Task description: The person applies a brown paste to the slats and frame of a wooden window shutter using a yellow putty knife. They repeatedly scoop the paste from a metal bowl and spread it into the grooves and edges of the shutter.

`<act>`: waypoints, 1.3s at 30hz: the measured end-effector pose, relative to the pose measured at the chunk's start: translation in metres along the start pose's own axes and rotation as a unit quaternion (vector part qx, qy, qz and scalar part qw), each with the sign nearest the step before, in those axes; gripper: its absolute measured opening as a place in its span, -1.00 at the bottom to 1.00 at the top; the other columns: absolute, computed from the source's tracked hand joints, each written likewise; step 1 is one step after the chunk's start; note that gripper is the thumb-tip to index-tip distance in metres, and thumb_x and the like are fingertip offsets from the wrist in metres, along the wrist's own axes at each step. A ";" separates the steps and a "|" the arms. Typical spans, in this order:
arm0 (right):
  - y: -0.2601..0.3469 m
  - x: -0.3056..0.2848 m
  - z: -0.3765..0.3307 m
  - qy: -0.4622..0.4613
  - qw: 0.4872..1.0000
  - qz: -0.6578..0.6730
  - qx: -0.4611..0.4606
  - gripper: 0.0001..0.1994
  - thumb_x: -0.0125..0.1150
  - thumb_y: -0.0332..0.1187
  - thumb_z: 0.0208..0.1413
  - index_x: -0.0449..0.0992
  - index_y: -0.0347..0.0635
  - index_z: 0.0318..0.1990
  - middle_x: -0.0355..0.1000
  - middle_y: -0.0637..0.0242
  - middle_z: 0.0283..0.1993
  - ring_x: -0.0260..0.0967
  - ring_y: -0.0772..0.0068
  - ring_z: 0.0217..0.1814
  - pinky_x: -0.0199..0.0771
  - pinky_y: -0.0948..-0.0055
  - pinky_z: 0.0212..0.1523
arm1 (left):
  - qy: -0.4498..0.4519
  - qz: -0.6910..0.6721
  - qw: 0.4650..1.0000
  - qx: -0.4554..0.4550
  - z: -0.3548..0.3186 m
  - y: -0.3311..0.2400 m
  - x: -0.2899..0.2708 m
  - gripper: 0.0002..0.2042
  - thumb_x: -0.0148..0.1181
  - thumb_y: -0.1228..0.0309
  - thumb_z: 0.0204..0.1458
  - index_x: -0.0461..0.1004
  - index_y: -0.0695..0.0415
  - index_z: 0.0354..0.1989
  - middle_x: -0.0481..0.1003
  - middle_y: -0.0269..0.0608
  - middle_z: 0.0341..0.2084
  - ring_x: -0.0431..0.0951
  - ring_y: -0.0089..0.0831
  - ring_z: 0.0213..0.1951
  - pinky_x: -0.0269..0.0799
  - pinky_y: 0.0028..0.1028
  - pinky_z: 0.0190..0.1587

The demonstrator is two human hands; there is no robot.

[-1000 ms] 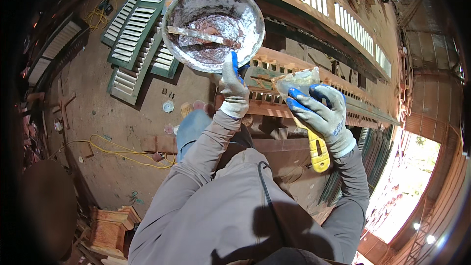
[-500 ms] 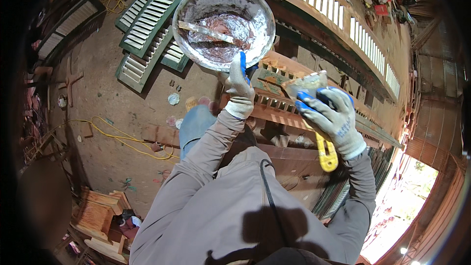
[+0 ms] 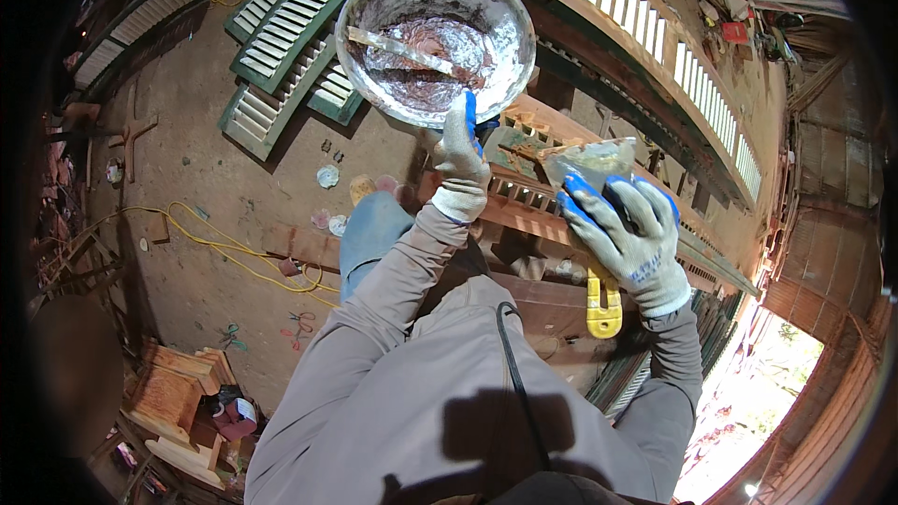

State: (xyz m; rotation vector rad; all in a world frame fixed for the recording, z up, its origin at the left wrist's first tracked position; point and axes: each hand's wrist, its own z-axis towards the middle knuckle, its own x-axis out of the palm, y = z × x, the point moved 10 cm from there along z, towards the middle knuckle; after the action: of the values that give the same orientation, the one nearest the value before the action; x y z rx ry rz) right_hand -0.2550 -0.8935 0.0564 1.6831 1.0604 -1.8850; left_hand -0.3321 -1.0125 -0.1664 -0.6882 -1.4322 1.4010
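My left hand [image 3: 460,157], in a pale glove with blue fingertips, grips the near rim of a round metal bowl [image 3: 440,0], thumb over the edge. Smeared reddish-brown and whitish paste [image 3: 426,92] coats its inside. A flat wooden stick [image 3: 402,49] lies in the paste, one end against the left wall. To the right and nearer me, my gloved right hand [image 3: 636,241] is closed round a putty knife. Its wide blade [image 3: 594,161], with paste on it, points away from me. The yellow handle [image 3: 604,310] sticks out below the palm. The blade is apart from the bowl.
A long louvred wooden frame [image 3: 645,23] runs across the upper right, with another wooden frame [image 3: 533,210] under my hands. Green louvred shutters [image 3: 281,56] lie at upper left. A yellow cord [image 3: 220,248] winds over the floor. A wooden box [image 3: 168,397] stands lower left.
The bowl has shifted slightly up and right in view. The putty knife has turned a little, its handle end swinging left and the fingers spreading somewhat over the blade.
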 end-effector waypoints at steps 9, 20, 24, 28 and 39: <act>-0.017 -0.030 0.003 -0.139 0.953 0.242 0.118 -0.72 0.22 -0.58 0.06 0.58 -0.34 -0.04 0.60 0.08 -0.08 0.56 0.06 -0.14 0.53 0.26 -0.04 | -0.057 0.006 0.998 -0.031 -0.005 0.050 -0.007 -0.64 0.02 0.41 0.30 0.34 0.32 0.20 0.46 -0.06 0.02 0.57 -0.36 -0.06 0.55 -0.37 0.01; -0.055 0.039 0.004 -0.039 0.692 0.597 0.405 -0.70 0.32 -0.47 0.16 0.54 -0.36 0.04 0.56 0.27 -0.04 0.51 0.54 -0.06 0.52 0.54 0.00 | -0.165 -0.229 0.951 -0.128 -0.006 0.059 -0.001 -0.66 0.21 0.57 0.08 0.52 0.25 0.07 0.42 0.12 -0.03 0.48 -0.05 -0.02 0.39 -0.16 0.03; -0.061 0.043 0.015 -0.022 0.694 0.603 0.392 -0.68 0.33 -0.44 0.17 0.53 -0.39 0.05 0.58 0.27 -0.07 0.52 0.56 -0.08 0.53 0.55 0.01 | -0.069 0.070 0.994 0.040 -0.003 0.026 0.001 -0.67 0.11 0.56 0.15 0.45 0.30 0.11 0.43 0.09 -0.01 0.48 -0.12 0.01 0.41 -0.22 0.07; -0.069 0.063 0.006 -0.027 0.653 0.638 0.407 -0.67 0.30 -0.37 0.21 0.52 -0.38 0.05 0.57 0.28 -0.10 0.50 0.58 -0.12 0.52 0.57 -0.04 | -0.020 0.092 0.995 0.027 -0.003 0.026 0.007 -0.67 -0.09 0.54 0.32 0.32 0.41 0.20 0.41 0.04 0.10 0.50 -0.30 0.07 0.49 -0.35 0.15; -0.058 0.012 0.030 -0.061 0.901 0.337 0.265 -0.83 0.35 -0.50 0.13 0.62 -0.32 -0.13 0.54 0.33 -0.24 0.48 0.51 -0.24 0.47 0.50 -0.22 | -0.093 -0.028 0.994 -0.040 -0.006 0.042 -0.002 -0.61 0.16 0.58 0.05 0.49 0.22 0.12 0.45 0.14 -0.07 0.49 0.01 -0.06 0.38 -0.11 0.05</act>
State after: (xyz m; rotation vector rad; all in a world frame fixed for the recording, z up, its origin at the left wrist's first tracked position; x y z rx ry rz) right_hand -0.3196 -0.8769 0.0603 1.8366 -0.1390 -1.8263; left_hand -0.3356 -1.0043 -0.2082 -0.5735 -1.6487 1.3999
